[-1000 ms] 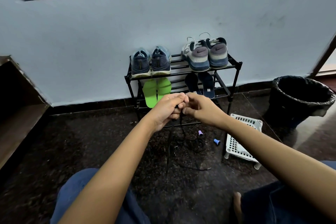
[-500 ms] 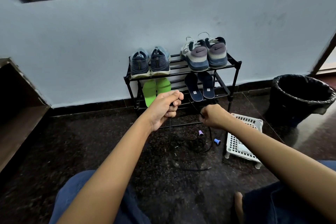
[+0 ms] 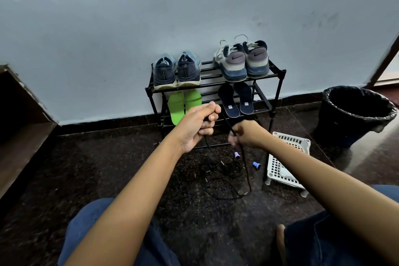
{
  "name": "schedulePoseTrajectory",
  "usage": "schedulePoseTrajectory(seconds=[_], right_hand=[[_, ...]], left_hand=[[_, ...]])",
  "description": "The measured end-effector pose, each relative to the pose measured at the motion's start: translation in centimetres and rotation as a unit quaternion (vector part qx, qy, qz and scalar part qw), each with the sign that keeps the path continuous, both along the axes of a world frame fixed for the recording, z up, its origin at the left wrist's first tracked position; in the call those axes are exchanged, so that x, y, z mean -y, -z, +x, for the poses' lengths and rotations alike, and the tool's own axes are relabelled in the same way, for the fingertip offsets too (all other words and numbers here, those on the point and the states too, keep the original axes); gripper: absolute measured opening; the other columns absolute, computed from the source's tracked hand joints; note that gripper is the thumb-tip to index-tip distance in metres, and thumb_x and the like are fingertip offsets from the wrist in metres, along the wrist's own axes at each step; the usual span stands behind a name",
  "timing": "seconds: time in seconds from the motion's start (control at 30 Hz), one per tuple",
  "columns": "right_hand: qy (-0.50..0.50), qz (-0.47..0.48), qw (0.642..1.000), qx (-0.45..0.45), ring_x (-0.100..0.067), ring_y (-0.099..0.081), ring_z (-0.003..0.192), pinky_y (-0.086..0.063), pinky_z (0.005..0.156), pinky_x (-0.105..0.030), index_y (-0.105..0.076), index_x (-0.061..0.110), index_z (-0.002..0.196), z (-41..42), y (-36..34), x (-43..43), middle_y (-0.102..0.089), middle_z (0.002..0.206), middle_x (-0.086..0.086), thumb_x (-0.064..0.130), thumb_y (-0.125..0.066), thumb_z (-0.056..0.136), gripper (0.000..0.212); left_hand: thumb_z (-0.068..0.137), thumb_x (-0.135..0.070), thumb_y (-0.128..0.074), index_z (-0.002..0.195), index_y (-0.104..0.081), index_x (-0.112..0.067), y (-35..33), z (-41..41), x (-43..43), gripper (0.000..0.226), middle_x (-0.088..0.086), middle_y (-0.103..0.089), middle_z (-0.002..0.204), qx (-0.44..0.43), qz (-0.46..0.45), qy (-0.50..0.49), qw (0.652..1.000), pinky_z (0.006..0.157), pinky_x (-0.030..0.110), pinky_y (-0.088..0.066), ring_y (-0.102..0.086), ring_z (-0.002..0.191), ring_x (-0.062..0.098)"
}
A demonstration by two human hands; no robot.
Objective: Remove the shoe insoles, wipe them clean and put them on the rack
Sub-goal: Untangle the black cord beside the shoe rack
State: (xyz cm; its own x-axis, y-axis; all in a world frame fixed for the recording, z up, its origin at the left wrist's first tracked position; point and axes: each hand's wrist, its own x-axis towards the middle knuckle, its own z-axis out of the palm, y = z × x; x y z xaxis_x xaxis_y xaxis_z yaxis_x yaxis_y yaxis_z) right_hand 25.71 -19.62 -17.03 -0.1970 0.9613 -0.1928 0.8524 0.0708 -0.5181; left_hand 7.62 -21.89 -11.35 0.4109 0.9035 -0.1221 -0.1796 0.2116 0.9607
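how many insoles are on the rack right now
4, all on the rack, lower shelf: left green insole, right green insole, left navy insole, right navy insole. The left hand may hide more.

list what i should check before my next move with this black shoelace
1. Left hand grips the black shoelace: ok
2. Right hand grips it too: ok
3. Shoelace clear of the floor: not ok, its end trails there
4. Green insoles on the rack, lower shelf: ok
5. Navy insoles on that shelf: ok
6. Insoles wiped clean: cannot tell
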Motion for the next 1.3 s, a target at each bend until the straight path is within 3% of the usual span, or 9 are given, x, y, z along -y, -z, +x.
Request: schedulePoseTrajectory(seconds=[0.1,0.27,0.4,0.63,0.83,1.0,1.1,1.23,1.3], right_hand=[[-0.022,-0.01,0.994,0.108,-0.022,-0.065,0.091,-0.051,0.082,-0.029,-0.069,0.007,0.092,0.1,1.0,0.0,-0.071,0.094,-0.008,0.014,-0.058,0.082,0.017],[-0.036,0.122,0.971,-0.204,-0.011,-0.059,0.08,-0.044,0.078,-0.021,-0.063,0.013,0.098,-2.2,-2.3,0.5,-0.066,0.086,-0.002,0.011,-0.062,0.088,0.011],[-0.042,0.172,0.954,-0.24,-0.003,-0.055,0.074,-0.042,0.07,-0.017,-0.065,0.011,0.087,-2.9,-2.7,0.6,-0.067,0.079,-0.001,0.009,-0.055,0.093,0.011],[-0.038,0.003,0.98,-0.196,-0.009,-0.062,0.062,-0.045,0.065,-0.015,-0.061,0.017,0.067,-2.4,-0.6,0.8,-0.068,0.072,-0.002,-0.002,-0.05,0.091,0.033],[-0.063,-0.068,0.971,-0.219,-0.01,-0.062,0.063,-0.046,0.06,-0.012,-0.065,-0.001,0.088,-2.9,-0.7,1.8,-0.067,0.078,-0.008,-0.005,-0.045,0.092,0.021],[-0.139,-0.131,0.951,-0.245,-0.01,-0.061,0.063,-0.048,0.068,-0.025,-0.062,0.002,0.094,-3.8,-1.6,2.9,-0.067,0.077,-0.004,-0.002,-0.043,0.095,0.019],[-0.19,-0.135,0.934,-0.27,-0.007,-0.054,0.058,-0.043,0.064,-0.021,-0.061,0.005,0.095,-4.1,-3.2,3.8,-0.065,0.076,0.0,0.001,-0.042,0.096,0.019],[-0.146,-0.155,0.873,-0.438,-0.004,-0.042,0.047,-0.044,0.055,-0.017,-0.059,0.002,0.091,-3.2,-6.2,4.0,-0.059,0.069,-0.001,0.002,-0.04,0.098,0.02],[-0.088,-0.151,0.836,-0.52,-0.002,-0.039,0.041,-0.044,0.052,-0.019,-0.056,0.001,0.089,-2.1,-7.4,3.4,-0.056,0.064,0.001,0.005,-0.038,0.098,0.02]], left_hand=[[0.104,-0.023,-0.038,0.08,-0.052,-0.015,0.2,-0.5,-0.3,0.029,-0.01,-0.038,0.058,0.007,-0.002,-0.005,1.0,0.038,0.013,-0.016,-0.023,0.042,0.0],[0.105,-0.021,-0.037,0.08,-0.051,-0.014,0.8,-0.1,-0.3,0.029,-0.01,-0.04,0.055,-0.014,-0.009,-0.007,1.0,0.037,0.011,-0.015,-0.023,0.039,-0.001],[0.105,-0.021,-0.036,0.081,-0.05,-0.013,0.7,0.5,0.0,0.029,-0.01,-0.04,0.055,-0.004,-0.021,-0.002,1.0,0.037,0.011,-0.014,-0.022,0.038,-0.001],[0.105,-0.022,-0.034,0.082,-0.049,-0.013,0.4,0.1,-0.3,0.029,-0.009,-0.038,0.057,0.069,-0.033,-0.012,0.997,0.036,0.012,-0.016,-0.025,0.038,0.0],[0.104,-0.024,-0.037,0.083,-0.052,-0.013,0.5,-1.0,-1.2,0.028,-0.008,-0.041,0.061,0.097,-0.038,-0.055,0.993,0.039,0.012,-0.019,-0.028,0.042,0.001],[0.105,-0.019,-0.036,0.093,-0.062,-0.004,0.6,-0.7,-1.2,0.033,0.007,-0.072,0.081,0.116,-0.033,-0.107,0.987,0.065,0.022,-0.058,-0.069,0.071,0.012],[0.105,-0.02,-0.035,0.098,-0.066,-0.005,1.2,-0.6,-1.4,0.034,0.01,-0.072,0.1,0.052,-0.002,-0.095,0.994,0.084,0.035,-0.058,-0.069,0.099,0.022],[0.103,-0.011,-0.04,0.091,-0.067,-0.012,1.8,0.0,-1.0,0.03,0.015,-0.067,0.085,-0.073,0.041,-0.051,0.995,0.062,0.022,-0.052,-0.064,0.076,0.022],[0.102,-0.011,-0.04,0.084,-0.064,-0.018,1.9,0.3,-0.7,0.03,0.009,-0.07,0.086,-0.108,0.033,-0.008,0.994,0.072,0.027,-0.052,-0.065,0.084,0.021]])
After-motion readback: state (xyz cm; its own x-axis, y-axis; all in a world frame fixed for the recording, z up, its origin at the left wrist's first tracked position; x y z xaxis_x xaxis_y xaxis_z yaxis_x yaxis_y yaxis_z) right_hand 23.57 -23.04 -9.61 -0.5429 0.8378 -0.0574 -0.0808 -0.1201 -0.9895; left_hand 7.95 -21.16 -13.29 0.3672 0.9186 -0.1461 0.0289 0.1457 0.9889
